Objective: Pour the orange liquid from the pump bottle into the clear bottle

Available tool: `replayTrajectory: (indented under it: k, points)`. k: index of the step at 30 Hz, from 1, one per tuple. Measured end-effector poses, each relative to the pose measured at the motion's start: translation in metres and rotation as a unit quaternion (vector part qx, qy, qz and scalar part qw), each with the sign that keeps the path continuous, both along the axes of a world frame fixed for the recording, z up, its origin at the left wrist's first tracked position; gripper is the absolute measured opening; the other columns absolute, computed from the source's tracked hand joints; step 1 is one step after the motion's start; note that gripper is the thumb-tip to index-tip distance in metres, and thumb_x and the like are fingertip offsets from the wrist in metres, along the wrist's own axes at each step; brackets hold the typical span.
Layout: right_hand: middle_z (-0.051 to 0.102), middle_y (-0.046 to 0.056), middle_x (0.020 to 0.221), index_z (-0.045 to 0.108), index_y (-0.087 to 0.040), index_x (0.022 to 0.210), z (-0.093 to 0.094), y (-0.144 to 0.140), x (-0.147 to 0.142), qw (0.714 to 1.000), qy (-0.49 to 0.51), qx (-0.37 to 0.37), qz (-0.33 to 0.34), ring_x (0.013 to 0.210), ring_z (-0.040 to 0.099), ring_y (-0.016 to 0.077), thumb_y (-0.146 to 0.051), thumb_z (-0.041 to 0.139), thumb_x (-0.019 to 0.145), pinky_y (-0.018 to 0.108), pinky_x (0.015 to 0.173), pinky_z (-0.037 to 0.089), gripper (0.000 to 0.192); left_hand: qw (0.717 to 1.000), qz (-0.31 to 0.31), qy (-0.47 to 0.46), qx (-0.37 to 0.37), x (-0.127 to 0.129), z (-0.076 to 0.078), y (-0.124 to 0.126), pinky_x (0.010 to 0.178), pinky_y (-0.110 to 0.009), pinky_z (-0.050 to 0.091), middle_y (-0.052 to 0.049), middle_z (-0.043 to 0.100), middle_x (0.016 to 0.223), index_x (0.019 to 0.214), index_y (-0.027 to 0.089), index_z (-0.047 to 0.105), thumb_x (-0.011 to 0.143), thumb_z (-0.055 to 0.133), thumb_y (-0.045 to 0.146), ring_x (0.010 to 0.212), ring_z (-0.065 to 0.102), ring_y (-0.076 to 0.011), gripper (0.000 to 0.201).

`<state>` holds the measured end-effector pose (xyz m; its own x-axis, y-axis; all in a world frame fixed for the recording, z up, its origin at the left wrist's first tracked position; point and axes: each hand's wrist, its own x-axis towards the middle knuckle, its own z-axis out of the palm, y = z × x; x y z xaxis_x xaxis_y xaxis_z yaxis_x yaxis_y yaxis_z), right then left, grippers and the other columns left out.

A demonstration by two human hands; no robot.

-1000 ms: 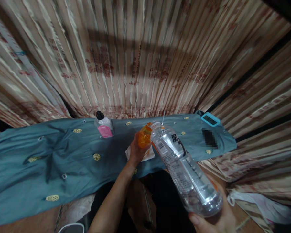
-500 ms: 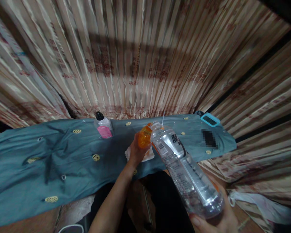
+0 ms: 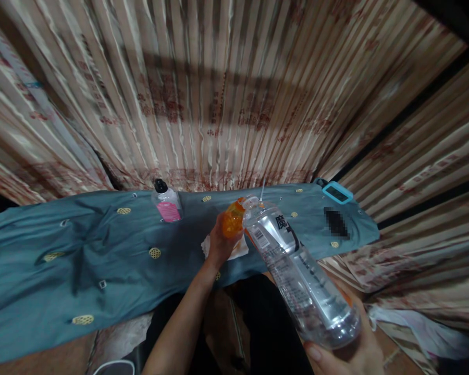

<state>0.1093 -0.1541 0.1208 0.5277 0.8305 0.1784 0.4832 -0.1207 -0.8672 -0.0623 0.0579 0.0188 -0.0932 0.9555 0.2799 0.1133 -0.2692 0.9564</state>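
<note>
My left hand [image 3: 219,244] is wrapped round a small orange translucent bottle [image 3: 233,219] above the cloth. My right hand [image 3: 346,346] grips the base end of a large clear plastic bottle [image 3: 297,271] with a silver label and black characters. That bottle is tilted, its uncapped-looking neck up against the top of the orange one; whether liquid passes between them I cannot tell. Beneath my left hand lies a white tissue [image 3: 239,251], partly covered. Just behind the clear bottle's neck a thin white stick or nozzle [image 3: 262,190] points upward, its lower end hidden.
A teal patterned cloth [image 3: 117,250] covers the narrow table. On it stand a black-capped bottle with a pink label [image 3: 168,204] at left and a blue-framed digital device [image 3: 337,192] at right, near a blurred dark object [image 3: 336,223]. Pleated curtains [image 3: 203,94] hang behind.
Both hands hold nearly the same pose, with the two bottles still neck to neck. The view has shifted very slightly.
</note>
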Motion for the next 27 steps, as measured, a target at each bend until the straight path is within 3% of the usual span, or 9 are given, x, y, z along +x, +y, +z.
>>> replayTrajectory:
  k: [11, 17, 27]
  points:
    - [0.07, 0.007, 0.111, 0.057, -0.024, 0.127, -0.0028, -0.0002, 0.0012, 1.0, -0.014, 0.015, 0.005, 0.102, 0.07, 0.0315, -0.072, 0.076, 0.061, 0.036, 0.082, 0.058, 0.083, 1.0, -0.009, -0.003, 0.01, -0.0005, 0.0014, 0.0002, 0.076, -0.032, 0.057, -0.004, 0.07, 0.1, 0.115, 0.02, 0.054, 0.07, 0.078, 0.034, 0.084, 0.069, -0.019, 0.053]
    - [0.066, 0.011, 0.123, 0.053, -0.021, 0.132, -0.0037, 0.0, -0.002, 1.0, -0.003, 0.015, 0.001, 0.121, 0.062, 0.0371, -0.073, 0.075, 0.061, 0.045, 0.103, 0.048, 0.091, 1.0, -0.006, -0.001, -0.002, -0.0003, 0.0013, 0.0002, 0.072, -0.031, 0.058, -0.003, 0.07, 0.098, 0.114, 0.02, 0.053, 0.07, 0.076, 0.031, 0.08, 0.068, -0.018, 0.051]
    - [0.068, 0.01, 0.117, 0.054, -0.02, 0.135, -0.0056, -0.0006, 0.0034, 0.999, -0.039, 0.023, 0.011, 0.112, 0.067, 0.0339, -0.066, 0.075, 0.065, 0.04, 0.093, 0.057, 0.086, 1.0, -0.012, -0.006, -0.009, -0.0011, 0.0009, 0.0006, 0.075, -0.03, 0.057, -0.002, 0.069, 0.098, 0.114, 0.022, 0.052, 0.07, 0.076, 0.029, 0.082, 0.068, -0.0176, 0.051]
